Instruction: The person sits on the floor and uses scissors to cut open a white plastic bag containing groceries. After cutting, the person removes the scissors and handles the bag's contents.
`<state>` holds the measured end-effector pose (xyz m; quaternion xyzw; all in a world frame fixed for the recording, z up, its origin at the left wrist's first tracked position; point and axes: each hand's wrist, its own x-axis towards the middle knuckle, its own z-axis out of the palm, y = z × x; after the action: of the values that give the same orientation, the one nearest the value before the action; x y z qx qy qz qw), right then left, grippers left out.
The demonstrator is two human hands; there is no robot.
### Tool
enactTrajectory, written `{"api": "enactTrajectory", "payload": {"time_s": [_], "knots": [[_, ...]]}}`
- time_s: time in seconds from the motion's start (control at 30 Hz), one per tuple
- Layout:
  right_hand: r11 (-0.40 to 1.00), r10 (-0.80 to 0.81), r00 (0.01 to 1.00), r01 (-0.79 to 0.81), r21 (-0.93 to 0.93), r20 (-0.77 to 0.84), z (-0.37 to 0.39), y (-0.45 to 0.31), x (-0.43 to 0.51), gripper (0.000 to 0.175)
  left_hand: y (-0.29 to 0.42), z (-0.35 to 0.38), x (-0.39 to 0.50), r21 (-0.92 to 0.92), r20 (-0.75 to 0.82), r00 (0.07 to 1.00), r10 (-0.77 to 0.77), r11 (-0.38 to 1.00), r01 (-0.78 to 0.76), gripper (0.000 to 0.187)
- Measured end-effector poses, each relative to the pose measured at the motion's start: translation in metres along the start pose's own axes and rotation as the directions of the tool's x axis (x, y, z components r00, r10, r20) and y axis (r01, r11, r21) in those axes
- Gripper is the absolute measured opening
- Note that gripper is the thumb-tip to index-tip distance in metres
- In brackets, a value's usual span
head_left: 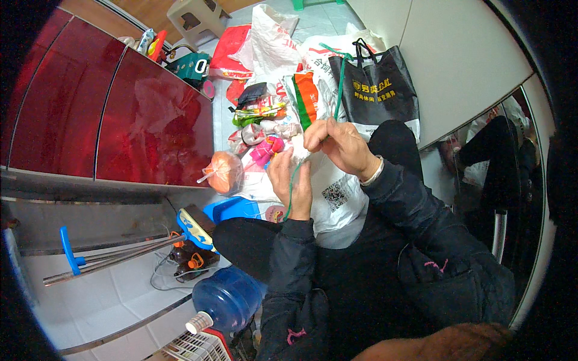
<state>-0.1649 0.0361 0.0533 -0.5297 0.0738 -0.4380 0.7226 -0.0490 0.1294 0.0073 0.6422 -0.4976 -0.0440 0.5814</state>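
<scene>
My left hand [292, 187] holds a gathered part of a white plastic bag [338, 189], and a green string hangs down over its palm. My right hand [341, 146], thumb and fingers pinched together, grips the green string [341, 90], which rises from it towards a black handled bag [377, 90]. The two hands are close together over a heap of bags. Beside my left fingers is a bright pink bundle [267, 150]. Just above my right hand stands an orange, green and white package [307, 97]. Where the string meets the white bag is partly hidden by my fingers.
An orange item in a clear bag [224, 171] sits by the red cabinet [153, 122]. A blue dustpan [232, 210], a broom [194, 228] and a big blue water bottle [228, 298] are at left. Woven sacks [275, 45] and a beige stool [194, 20] stand at the far side.
</scene>
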Motion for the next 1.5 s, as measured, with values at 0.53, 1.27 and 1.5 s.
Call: {"api": "enactTrajectory", "payload": {"time_s": [0.53,1.27,1.5], "knots": [[0.986,0.003,0.996,0.011,0.166,-0.084,-0.005,-0.008,0.000,0.057,-0.032,-0.010,0.006,-0.072,0.197,0.957,-0.214,0.970,0.232,0.011],[0.932,0.050,0.975,-0.124,0.341,0.218,0.003,-0.007,-0.001,0.050,0.014,0.004,0.058,-0.282,0.550,0.807,-0.215,0.862,0.422,0.008],[0.982,0.024,0.998,-0.035,0.185,0.063,0.010,-0.009,0.010,0.046,0.019,-0.004,0.037,-0.042,0.756,0.624,-0.198,0.936,0.348,0.012]]}}
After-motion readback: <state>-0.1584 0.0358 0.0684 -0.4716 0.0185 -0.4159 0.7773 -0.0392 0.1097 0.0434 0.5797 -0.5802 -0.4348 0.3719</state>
